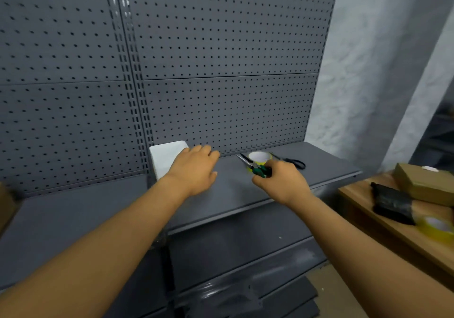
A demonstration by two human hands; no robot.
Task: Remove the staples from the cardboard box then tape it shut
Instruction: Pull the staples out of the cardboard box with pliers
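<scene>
Grey metal fills most of what's in front of this person: lower shelves (245,256) near the bottom of the frame, then a wider grey shelf (233,192) at about centre height, backed by a tall pegboard (221,47) dotted with holes that runs to the top.

Both bare forearms come up from the bottom corners. Left of centre, the left hand (194,170) is stretched forward over the shelf, palm down, fingers straight and relaxed, holding nothing; its fingertips reach just in front of a white box (164,157) that stands against the pegboard. I cannot tell whether the hand touches the box.

Right of centre, the right hand (282,182) has its fingers curled round the green handles of a pair of pliers (253,166), whose thin metal nose points up and left. Just behind the pliers a roll of yellow tape (260,158) lies flat on the shelf, and black-handled scissors (293,162) lie beside it to the right.

At the right edge of the frame a wooden table (368,209) carries a flat cardboard box (422,182), a black object (391,203) I cannot identify, and another yellow tape roll (437,228), blurred. White plaster wall (363,72) stands behind, in the upper right.
</scene>
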